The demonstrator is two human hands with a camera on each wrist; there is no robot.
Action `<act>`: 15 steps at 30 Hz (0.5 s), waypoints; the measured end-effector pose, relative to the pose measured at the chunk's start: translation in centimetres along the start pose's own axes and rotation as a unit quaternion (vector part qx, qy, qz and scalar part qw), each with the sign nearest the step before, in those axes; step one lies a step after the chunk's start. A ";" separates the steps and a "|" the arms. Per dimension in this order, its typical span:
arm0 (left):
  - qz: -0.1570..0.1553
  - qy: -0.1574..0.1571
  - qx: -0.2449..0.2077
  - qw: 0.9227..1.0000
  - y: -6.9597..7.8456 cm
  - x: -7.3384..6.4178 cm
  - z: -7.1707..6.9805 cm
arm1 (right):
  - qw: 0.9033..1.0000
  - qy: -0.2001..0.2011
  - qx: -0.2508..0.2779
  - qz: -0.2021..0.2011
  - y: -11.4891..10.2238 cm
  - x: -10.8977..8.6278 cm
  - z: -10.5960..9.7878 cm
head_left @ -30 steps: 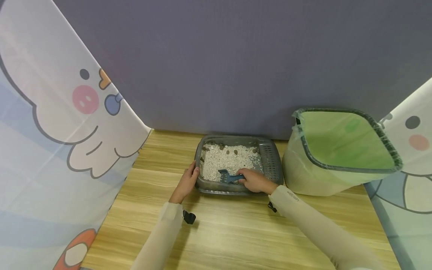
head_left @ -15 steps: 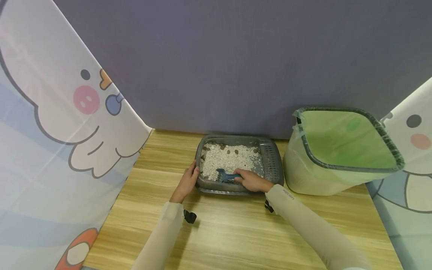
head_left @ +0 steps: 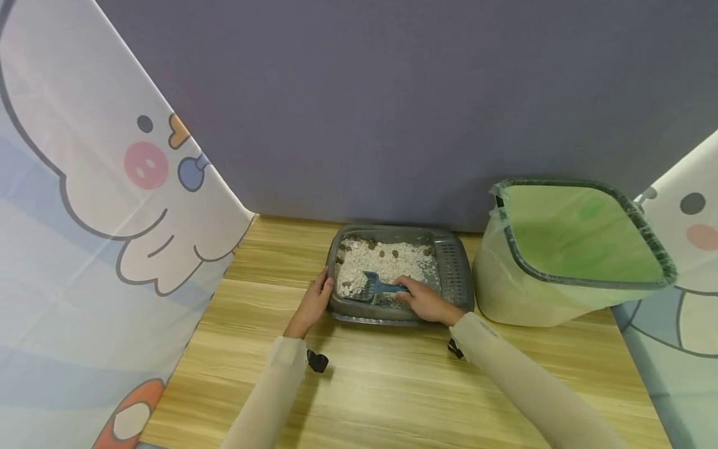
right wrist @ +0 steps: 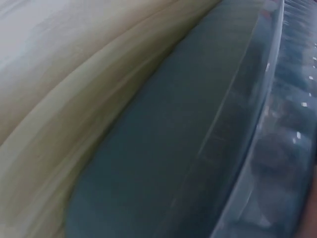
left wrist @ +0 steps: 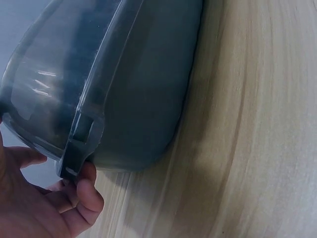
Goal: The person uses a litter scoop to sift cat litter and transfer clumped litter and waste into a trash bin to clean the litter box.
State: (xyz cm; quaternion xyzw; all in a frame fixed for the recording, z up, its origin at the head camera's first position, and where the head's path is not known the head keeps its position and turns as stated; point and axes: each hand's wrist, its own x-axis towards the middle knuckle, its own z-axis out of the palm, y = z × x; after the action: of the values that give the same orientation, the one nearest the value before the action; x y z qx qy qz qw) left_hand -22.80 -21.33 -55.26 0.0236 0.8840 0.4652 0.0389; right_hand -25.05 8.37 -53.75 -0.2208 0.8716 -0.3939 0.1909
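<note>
A grey litter box (head_left: 401,319) holds pale litter (head_left: 387,268) with several dark clumps (head_left: 373,244) mostly along its far and left sides. My left hand (head_left: 311,304) grips the box's left end. In the left wrist view, the fingers of that left hand (left wrist: 49,203) curl at a clip on the rim. My right hand (head_left: 424,301) holds a blue litter scoop (head_left: 377,287) by its handle, over the near part of the box. Pale litter is heaped at the scoop's left end. The right wrist view shows mostly the box's outer wall (right wrist: 158,139); the scoop is out of that view.
To the right of the litter box stands a tall bin (head_left: 505,293) with a green-tinted liner and a dark rim. Both rest on a wood-grain table (head_left: 381,386). A grey panel (head_left: 359,112) rises behind, and printed cloths (head_left: 67,237) hang at the sides.
The scoop has shifted slightly left, then turned and tilted in the litter. A pale heap now shows at its left end. The left hand keeps its hold on the box.
</note>
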 end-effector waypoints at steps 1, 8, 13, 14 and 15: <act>0.000 0.000 0.000 1.000 0.0 0.0 0.1 | 1.000 0.012 0.007 -0.005 0.0 -0.3 -0.2; -0.003 0.003 -0.001 1.000 0.0 -0.1 0.1 | 0.993 0.098 0.035 -0.049 0.2 -2.4 -1.9; 0.003 0.000 0.001 1.000 0.0 -0.2 0.0 | 0.987 0.147 0.012 -0.071 0.2 -3.5 -3.1; 0.004 0.000 0.002 1.000 0.0 -0.2 0.0 | 0.984 0.159 -0.001 -0.077 0.2 -3.7 -3.3; 0.005 -0.001 0.002 1.000 0.0 -0.2 -0.1 | 0.981 0.172 -0.013 -0.086 0.2 -3.8 -3.5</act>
State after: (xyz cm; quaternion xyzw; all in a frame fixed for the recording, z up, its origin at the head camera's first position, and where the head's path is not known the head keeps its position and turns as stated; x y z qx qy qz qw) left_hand -22.60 -21.38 -55.19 0.0285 0.8850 0.4633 0.0370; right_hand -23.73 12.66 -51.12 -0.2267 0.8742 -0.4295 0.0007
